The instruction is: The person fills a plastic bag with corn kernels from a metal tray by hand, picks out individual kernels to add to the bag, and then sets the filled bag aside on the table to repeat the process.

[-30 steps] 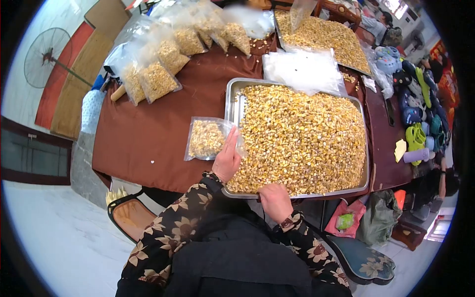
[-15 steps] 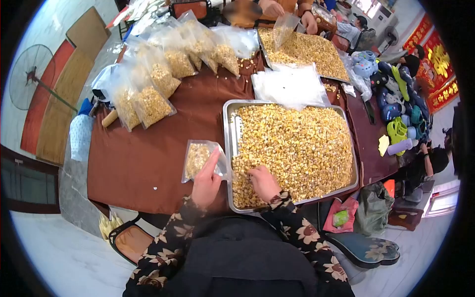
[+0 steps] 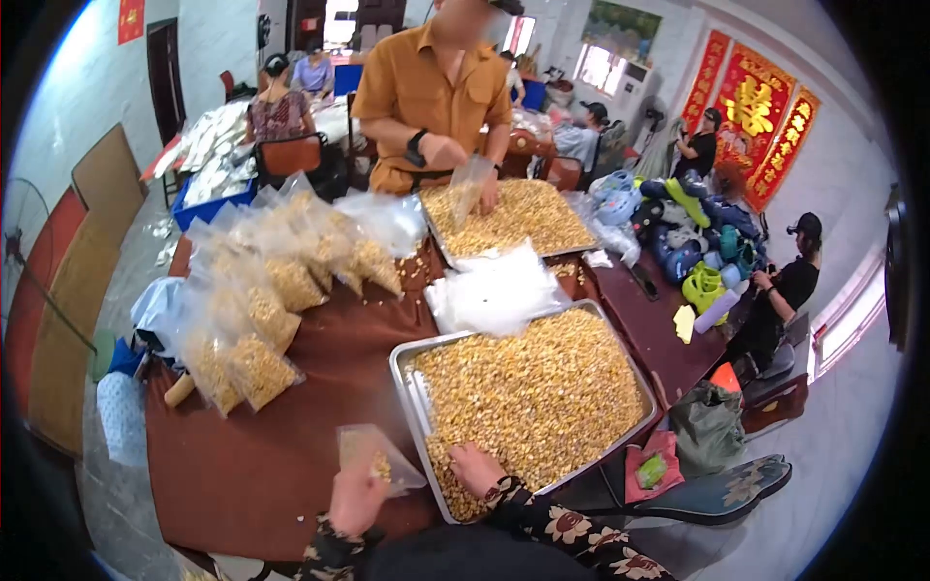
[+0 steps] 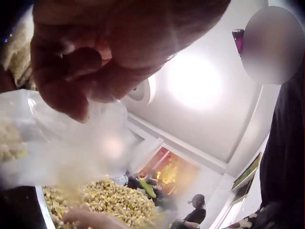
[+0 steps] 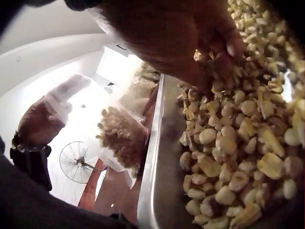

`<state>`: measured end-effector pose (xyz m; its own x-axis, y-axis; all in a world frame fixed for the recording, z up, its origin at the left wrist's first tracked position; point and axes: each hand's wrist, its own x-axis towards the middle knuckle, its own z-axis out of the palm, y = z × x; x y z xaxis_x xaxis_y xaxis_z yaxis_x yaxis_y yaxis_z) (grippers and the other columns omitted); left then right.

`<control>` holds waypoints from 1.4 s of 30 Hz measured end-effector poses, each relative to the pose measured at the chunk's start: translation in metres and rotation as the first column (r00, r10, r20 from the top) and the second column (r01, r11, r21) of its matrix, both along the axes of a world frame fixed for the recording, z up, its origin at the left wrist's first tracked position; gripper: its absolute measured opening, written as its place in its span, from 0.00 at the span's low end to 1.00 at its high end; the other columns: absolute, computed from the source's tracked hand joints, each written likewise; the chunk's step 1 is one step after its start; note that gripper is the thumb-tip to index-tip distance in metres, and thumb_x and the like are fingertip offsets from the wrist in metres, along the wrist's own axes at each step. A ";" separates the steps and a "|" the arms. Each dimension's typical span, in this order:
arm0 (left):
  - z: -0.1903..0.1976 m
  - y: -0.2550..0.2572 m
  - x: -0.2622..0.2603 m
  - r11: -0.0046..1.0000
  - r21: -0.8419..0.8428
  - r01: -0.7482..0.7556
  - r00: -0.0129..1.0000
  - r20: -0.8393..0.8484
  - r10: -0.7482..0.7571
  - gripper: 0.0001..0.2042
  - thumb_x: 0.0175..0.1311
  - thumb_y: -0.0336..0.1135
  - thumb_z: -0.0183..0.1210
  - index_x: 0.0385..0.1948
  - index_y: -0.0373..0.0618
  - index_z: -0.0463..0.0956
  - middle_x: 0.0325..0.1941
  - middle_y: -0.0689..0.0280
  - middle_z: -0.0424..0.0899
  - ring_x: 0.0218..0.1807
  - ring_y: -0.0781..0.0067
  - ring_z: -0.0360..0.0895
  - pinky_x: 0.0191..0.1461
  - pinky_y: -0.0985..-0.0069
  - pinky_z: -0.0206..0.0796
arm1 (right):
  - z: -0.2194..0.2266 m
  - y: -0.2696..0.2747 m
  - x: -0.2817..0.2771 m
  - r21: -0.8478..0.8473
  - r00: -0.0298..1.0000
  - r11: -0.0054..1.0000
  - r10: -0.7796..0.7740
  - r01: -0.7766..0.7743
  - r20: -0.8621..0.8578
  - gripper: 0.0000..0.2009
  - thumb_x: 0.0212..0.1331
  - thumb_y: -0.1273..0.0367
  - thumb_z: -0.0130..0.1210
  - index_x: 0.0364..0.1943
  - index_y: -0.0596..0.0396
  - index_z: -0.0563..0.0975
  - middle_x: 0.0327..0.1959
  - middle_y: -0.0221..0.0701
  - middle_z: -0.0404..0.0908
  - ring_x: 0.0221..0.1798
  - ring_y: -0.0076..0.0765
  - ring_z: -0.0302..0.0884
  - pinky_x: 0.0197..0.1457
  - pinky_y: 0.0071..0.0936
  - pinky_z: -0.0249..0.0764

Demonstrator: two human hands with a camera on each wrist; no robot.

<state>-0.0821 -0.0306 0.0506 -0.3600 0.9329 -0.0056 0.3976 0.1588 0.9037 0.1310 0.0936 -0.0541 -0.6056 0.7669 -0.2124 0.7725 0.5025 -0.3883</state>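
Note:
In the head view the left hand (image 3: 356,499) holds a small clear bag (image 3: 373,457) with some kernels in it, left of the metal tray (image 3: 411,412). The left wrist view shows its curled fingers and thumb (image 4: 78,102) pinching the plastic (image 4: 62,152). The right hand (image 3: 477,471) is down in the yellow kernels (image 3: 533,397) near the tray's front left corner. In the right wrist view its fingers (image 5: 226,57) curl into the kernels (image 5: 228,157), with some against them; the fingertips are partly hidden.
Filled bags (image 3: 262,368) stand at the back left. Behind the tray lie flat clear bags (image 3: 499,290) and a second tray of kernels (image 3: 533,218), where a person in orange (image 3: 436,87) works. Shoes (image 3: 702,232) are piled at the right.
The head view has tilted up, showing more of the room. The left hand has gone from lying flat along the bag to gripping it. The right hand has moved from the tray's edge into the kernels.

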 end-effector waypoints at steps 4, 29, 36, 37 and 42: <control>0.044 -0.019 -0.018 0.998 0.005 -0.063 0.997 0.053 0.063 0.30 0.45 0.19 0.50 0.58 0.37 0.66 0.49 0.56 0.79 0.34 0.82 0.74 0.41 0.81 0.69 | -0.014 0.006 0.010 -0.021 0.966 1.000 -0.016 0.011 -0.259 0.11 0.57 0.66 0.51 0.42 0.53 0.74 0.32 0.42 0.74 0.40 0.49 0.73 0.41 0.42 0.72; -0.064 0.050 0.127 0.995 -0.017 -0.103 0.994 -0.034 0.102 0.22 0.51 0.18 0.44 0.53 0.35 0.64 0.40 0.48 0.73 0.41 0.50 0.70 0.44 0.65 0.66 | 0.008 0.033 -0.013 -0.960 0.736 0.028 -0.635 -0.280 -0.233 0.08 0.59 0.66 0.52 0.25 0.51 0.73 0.16 0.21 0.66 0.15 0.18 0.61 0.16 0.18 0.58; -0.057 0.049 0.116 0.999 0.030 0.034 0.937 -0.348 -0.021 0.21 0.48 0.20 0.51 0.49 0.35 0.63 0.44 0.44 0.70 0.47 0.42 0.68 0.48 0.60 0.64 | 0.000 0.014 -0.019 -0.675 0.767 0.704 -0.303 -0.219 -0.565 0.09 0.59 0.64 0.50 0.33 0.56 0.76 0.21 0.33 0.76 0.21 0.31 0.75 0.23 0.30 0.69; -0.061 0.046 0.108 1.000 0.000 0.004 0.935 -0.354 -0.003 0.31 0.46 0.21 0.50 0.59 0.33 0.58 0.53 0.39 0.69 0.55 0.38 0.68 0.53 0.57 0.64 | 0.014 0.012 -0.018 -0.570 0.806 0.791 -0.179 -0.223 -0.564 0.09 0.58 0.65 0.49 0.35 0.55 0.76 0.25 0.38 0.78 0.26 0.38 0.77 0.28 0.34 0.71; -0.035 0.036 0.089 0.979 -0.203 -0.021 0.997 -0.075 0.005 0.31 0.46 0.21 0.48 0.60 0.28 0.55 0.63 0.36 0.58 0.63 0.38 0.60 0.63 0.59 0.58 | -0.017 0.007 -0.039 -0.236 0.822 0.894 0.209 -0.380 -0.530 0.11 0.57 0.67 0.46 0.39 0.56 0.76 0.35 0.48 0.79 0.40 0.55 0.77 0.45 0.42 0.71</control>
